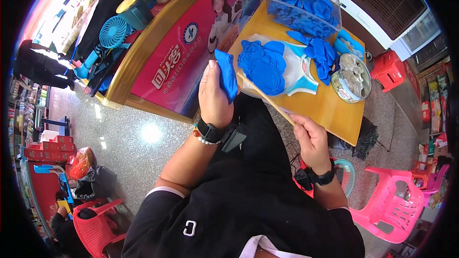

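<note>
Currently, findings as they stand, line by line:

Left hand: your left hand (pixel 214 96) is closed around a blue glove (pixel 226 75), fingers wrapped about its lower part, the upper end standing free above your grip.

Right hand: your right hand (pixel 310 139) pinches the near end of a wooden stick (pixel 266 98); fingers curled shut on it, tip aimed up toward the glove.

Glove position: off the yellow table (pixel 330 110), held in the air just beyond its left edge, near the pink counter panel (pixel 186 52).

Work pile: a heap of blue gloves (pixel 262 64) lies on a white tray (pixel 301 74) at the middle of the table; more fill the clear bin (pixel 303 7) at the far edge.

Other items: a round tin (pixel 353 79) of pale pieces sits at the right edge.

Judgement on technique: the stick appears to be meant for working into the glove. Keep the glove's opening exposed above your fist rather than buried in the palm, and hold the stick closer to its middle for control.

Risk: a firm squeeze could close the opening; the tip could tear thin material.

Not determinable: whether the stick tip touches the glove.
</note>
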Motion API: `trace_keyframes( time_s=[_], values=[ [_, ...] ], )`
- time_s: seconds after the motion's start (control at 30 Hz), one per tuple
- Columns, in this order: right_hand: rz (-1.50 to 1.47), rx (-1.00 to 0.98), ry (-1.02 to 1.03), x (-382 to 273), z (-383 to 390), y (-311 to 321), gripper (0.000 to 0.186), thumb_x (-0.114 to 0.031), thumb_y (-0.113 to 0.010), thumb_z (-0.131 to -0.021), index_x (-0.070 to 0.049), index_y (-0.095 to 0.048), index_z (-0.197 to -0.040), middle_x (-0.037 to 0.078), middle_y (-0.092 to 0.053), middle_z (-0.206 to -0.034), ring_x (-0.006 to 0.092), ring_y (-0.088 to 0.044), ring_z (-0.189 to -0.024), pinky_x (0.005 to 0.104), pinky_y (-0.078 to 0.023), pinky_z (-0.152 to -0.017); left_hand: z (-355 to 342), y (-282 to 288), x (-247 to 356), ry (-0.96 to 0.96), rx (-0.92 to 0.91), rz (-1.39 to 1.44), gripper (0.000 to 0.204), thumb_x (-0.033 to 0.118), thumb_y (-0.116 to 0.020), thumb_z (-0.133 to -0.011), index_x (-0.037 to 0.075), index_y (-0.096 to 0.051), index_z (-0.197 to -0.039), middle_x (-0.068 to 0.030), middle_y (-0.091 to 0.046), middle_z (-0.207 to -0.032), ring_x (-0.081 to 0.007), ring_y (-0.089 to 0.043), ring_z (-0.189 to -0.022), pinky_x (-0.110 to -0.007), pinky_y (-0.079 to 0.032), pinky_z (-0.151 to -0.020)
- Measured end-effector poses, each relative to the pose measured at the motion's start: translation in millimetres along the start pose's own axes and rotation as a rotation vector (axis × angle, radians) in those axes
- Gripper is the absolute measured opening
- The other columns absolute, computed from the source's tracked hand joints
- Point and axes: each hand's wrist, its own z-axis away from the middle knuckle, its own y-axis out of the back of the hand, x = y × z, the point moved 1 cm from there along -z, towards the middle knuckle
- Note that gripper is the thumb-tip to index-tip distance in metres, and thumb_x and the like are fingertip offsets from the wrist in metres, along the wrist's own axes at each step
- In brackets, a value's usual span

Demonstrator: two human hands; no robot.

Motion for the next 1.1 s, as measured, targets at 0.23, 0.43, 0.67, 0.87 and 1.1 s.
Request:
trace_keyframes(
  time_s=[0.23,0.43,0.67,0.87,1.1],
  values=[
    [0.090,-0.014,0.110,-8.5,0.9,-6.2,0.019,-0.003,-0.052,-0.091,0.004,-0.063,-0.105,0.016,-0.068,-0.095,0.0225,-0.067,-0.084,0.0281,-0.050,-0.073,3.2,-2.7,-5.2,-0.084,-0.004,0.163,0.027,0.026,-0.040,-0.102,0.004,-0.056,-0.104,-0.0014,-0.059,-0.083,-0.0077,-0.057,-0.077,-0.021,-0.045,-0.071],
    [-0.015,-0.010,-0.012,-9.5,1.3,-18.2,0.019,-0.006,-0.051,-0.094,0.003,-0.061,-0.106,0.012,-0.065,-0.085,0.0160,-0.063,-0.074,0.0266,-0.047,-0.067,5.7,4.9,-17.2,-0.240,-0.115,-0.112,0.029,0.026,-0.039,-0.103,0.005,-0.057,-0.094,0.0045,-0.054,-0.081,-0.0024,-0.046,-0.070,-0.018,-0.040,-0.065],
    [-0.220,-0.069,-0.114,1.9,-7.1,-38.1,0.016,-0.009,-0.047,-0.097,0.000,-0.056,-0.106,0.000,-0.051,-0.073,0.0073,-0.044,-0.064,0.0222,-0.038,-0.058,23.8,-10.3,-15.1,-0.269,-0.178,-0.158,0.023,0.019,-0.041,-0.102,0.006,-0.051,-0.086,0.0074,-0.048,-0.077,0.0000,-0.039,-0.070,-0.017,-0.035,-0.062],
    [0.006,-0.064,0.055,2.6,-9.9,-40.8,0.015,-0.008,-0.045,-0.096,0.000,-0.053,-0.105,0.007,-0.054,-0.072,0.0167,-0.055,-0.063,0.0282,-0.044,-0.058,19.4,5.3,-13.5,-0.232,-0.258,-0.300,0.021,0.017,-0.041,-0.102,0.005,-0.055,-0.092,0.0062,-0.050,-0.082,-0.0002,-0.040,-0.072,-0.016,-0.034,-0.064],
    [0.021,-0.021,0.077,-16.9,-6.7,-50.8,0.018,-0.003,-0.049,-0.092,0.001,-0.057,-0.107,0.016,-0.063,-0.082,0.0266,-0.064,-0.071,0.0320,-0.049,-0.064,27.5,-6.1,19.0,-0.186,-0.143,-0.250,0.027,0.022,-0.040,-0.102,0.004,-0.059,-0.096,0.0039,-0.053,-0.081,-0.0021,-0.041,-0.070,-0.017,-0.033,-0.062]
  ],
)
